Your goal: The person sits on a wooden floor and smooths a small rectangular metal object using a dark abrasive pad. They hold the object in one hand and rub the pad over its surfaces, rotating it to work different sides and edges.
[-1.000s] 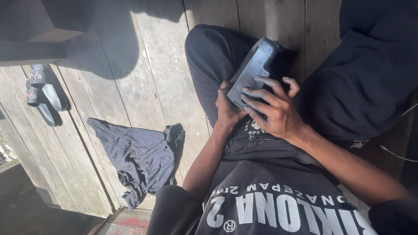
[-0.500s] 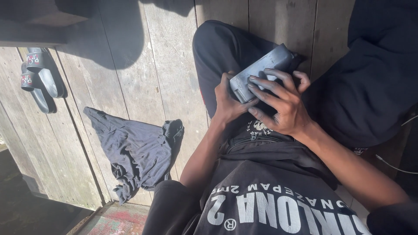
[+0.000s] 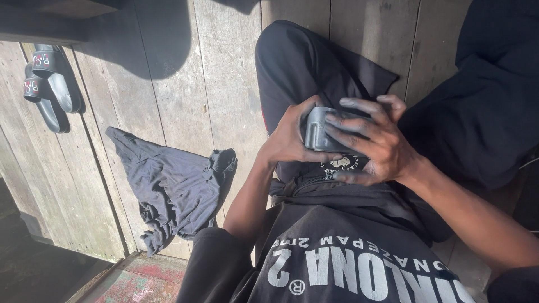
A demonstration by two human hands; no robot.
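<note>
As apparently clasped: grey case (image 3: 318, 130) between hands (image 3: 377, 140).

Home porch or veranda: weathered plank floor (image 3: 185, 84) in sun, slide sandals (image 3: 50, 84) parked, dark garment (image 3: 168, 185) dropped.

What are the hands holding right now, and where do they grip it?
A dark grey case, held between both hands: the left hand cups its left end, the right hand lies over its top, fingers spread.

Dark grey rectangular block (image 3: 321, 130), tilted, clasped between both hands over the lap
</note>
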